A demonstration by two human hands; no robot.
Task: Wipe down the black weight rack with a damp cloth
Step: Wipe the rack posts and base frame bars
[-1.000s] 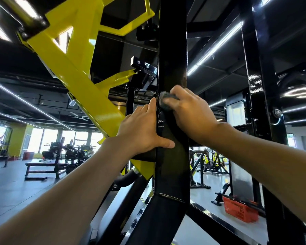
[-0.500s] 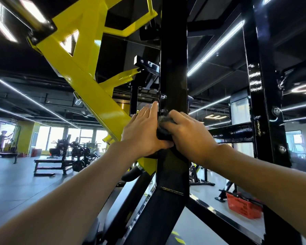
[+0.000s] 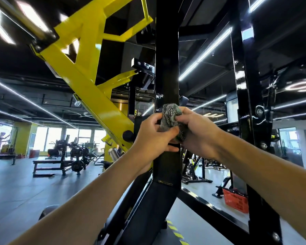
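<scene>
The cloth is pinched by left grip and right grip, both clamped, before the black rack upright; yellow frame stands left.

there are | hands 2: left hand, right hand | cloth 1 | rack posts 2: middle post, right post | yellow arm 1 | basket 1 | bench 1 | far person 1

The hands, left and right, hide parts of the cloth and rack post.
</scene>
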